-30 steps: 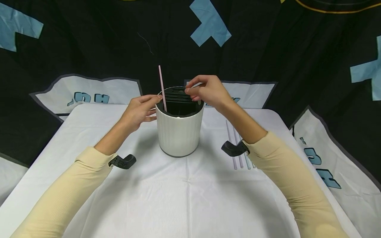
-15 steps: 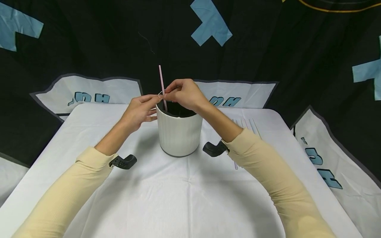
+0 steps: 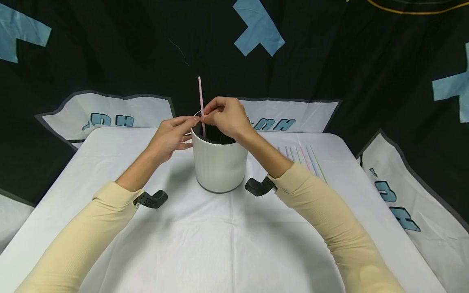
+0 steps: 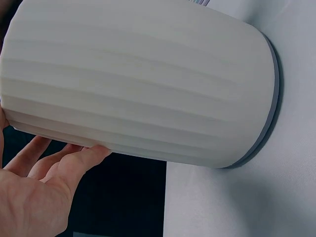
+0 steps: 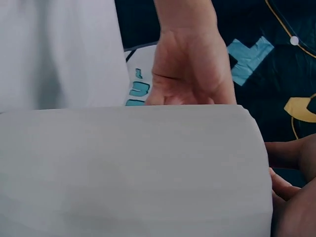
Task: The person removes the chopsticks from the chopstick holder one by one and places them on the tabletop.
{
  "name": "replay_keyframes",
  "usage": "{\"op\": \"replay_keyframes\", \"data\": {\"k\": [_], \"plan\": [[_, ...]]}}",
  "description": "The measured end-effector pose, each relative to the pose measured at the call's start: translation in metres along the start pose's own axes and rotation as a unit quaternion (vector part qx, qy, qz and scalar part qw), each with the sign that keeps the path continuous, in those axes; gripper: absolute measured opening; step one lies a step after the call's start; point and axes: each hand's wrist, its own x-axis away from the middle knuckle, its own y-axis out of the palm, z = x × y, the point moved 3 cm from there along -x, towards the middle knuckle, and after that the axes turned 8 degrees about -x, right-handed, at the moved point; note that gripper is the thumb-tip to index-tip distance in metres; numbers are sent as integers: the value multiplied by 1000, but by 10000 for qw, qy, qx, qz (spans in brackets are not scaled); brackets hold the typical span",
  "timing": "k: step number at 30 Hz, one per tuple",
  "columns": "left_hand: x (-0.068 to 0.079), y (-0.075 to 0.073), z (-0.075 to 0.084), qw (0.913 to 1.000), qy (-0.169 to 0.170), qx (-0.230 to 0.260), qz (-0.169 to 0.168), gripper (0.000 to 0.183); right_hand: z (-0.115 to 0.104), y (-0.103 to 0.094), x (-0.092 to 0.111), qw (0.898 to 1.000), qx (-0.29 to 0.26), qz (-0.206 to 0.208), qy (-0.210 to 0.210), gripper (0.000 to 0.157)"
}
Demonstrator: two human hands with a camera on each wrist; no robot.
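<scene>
A white ribbed container [image 3: 220, 165] with a dark inside stands upright on the cloth-covered table. One pink straw [image 3: 200, 95] rises from its left side, nearly vertical. My left hand [image 3: 170, 136] grips the container at its upper left, thumb and index tips at the rim close beside the straw, other fingertips [image 4: 101, 149] against the wall. Reaching across the opening, my right hand [image 3: 227, 116] pinches the straw at about rim height. The right wrist view shows only the palm and wrist of that hand, its fingers hidden behind the container wall [image 5: 123, 168].
Several thin pastel straws [image 3: 314, 160] lie side by side on the table at the right, partly covered by my right forearm. White cloth [image 3: 190, 252] covers the table. Behind it hangs a black cloth [image 3: 146, 49] with blue and white markings.
My right hand has moved left from the container's back rim to the pink straw. The straw now stands a little higher and straighter. My left hand has stayed in place.
</scene>
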Motion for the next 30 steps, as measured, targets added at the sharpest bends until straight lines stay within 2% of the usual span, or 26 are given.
{"op": "replay_keyframes", "data": {"k": [6, 12, 19, 26, 30], "plan": [[-1, 0, 1, 10000, 4, -67, 42, 57, -4, -12, 1, 9977, -606, 285, 26, 6], [-2, 1, 1, 10000, -19, -61, 68, 56, -9, -28, 1, 9902, -1254, 601, 95, 8], [-2, 1, 0, 9999, -42, -100, 101, 55, -20, -55, 3, 9765, -1857, 1096, -2, 9], [-1, 1, 0, 9998, -64, -115, 123, 55, -31, -82, 4, 9604, -2426, 1368, -81, 4], [-1, 1, 0, 9999, -76, -89, 94, 56, -35, -98, 8, 9520, -2638, 1553, -76, 8]]}}
